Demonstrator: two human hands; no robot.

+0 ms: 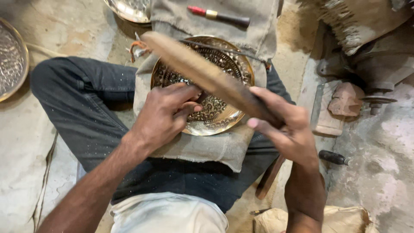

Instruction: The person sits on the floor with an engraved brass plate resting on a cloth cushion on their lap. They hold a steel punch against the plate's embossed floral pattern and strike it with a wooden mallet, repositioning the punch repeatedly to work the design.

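Two forearms reaching down from the bottom edge, over one pale shirt hem (168, 213) and one pair of dark trousers (82, 108), legs folded on the floor (26, 142).

One coarse grey cloth (207, 149) draped over the lap, running up past the top edge. On it, one round brass plate (215, 118), rim plain, middle crowded with embossed pattern, tilted slightly toward the body.

One long wooden stick (202, 71) slanting across the plate from upper left to lower right, blurred, its thin upper end tied with orange-and-white scraps.

Right hand (286, 125) closed around the stick's lower end, thumb pointing left along the handle. Left hand (166, 114) curled, fingertips pressed together over the plate's left half; what sits between them too small to tell, possibly a thin tool.

Two more metal dishes at the edges: one (10, 60) cut off at far left, one (129, 8) at the top.

One rusty machine base (366, 73) at right, with one reddish stone block (345, 99) beside it.

Three small tools: one red-and-dark handled (220, 16) on the cloth at top, one black handled (334, 157) on the floor at right, one tiny one (258, 211) near the bottom.
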